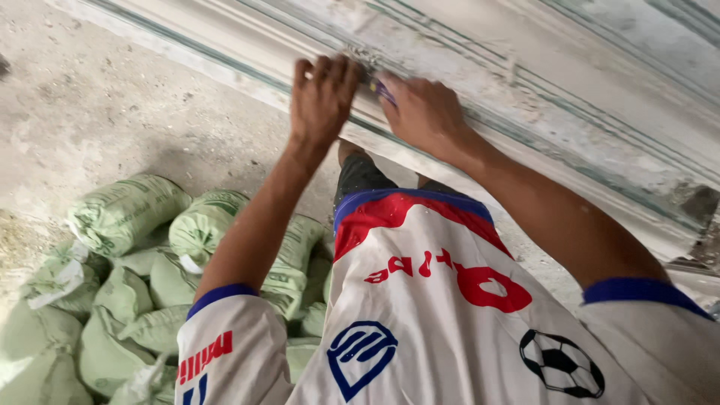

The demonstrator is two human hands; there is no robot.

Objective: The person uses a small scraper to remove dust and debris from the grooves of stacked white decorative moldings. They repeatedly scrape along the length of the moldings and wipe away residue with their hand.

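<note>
A white plaster moulding (525, 82) with long grooves and faded green lines runs diagonally across the top of the head view. My left hand (322, 97) presses flat on it, fingers over one groove. My right hand (424, 112) sits right beside it, closed on a small tool (381, 90) with a purple and yellow handle whose tip meets the groove between the two hands. The tool's working end is hidden by my fingers. My white, red and blue jersey (427, 315) fills the lower middle.
Far below lies a dusty concrete floor (97, 97). A pile of several pale green filled sacks (135, 277) lies at the lower left. The moulding's chipped edge (697, 206) shows at the right.
</note>
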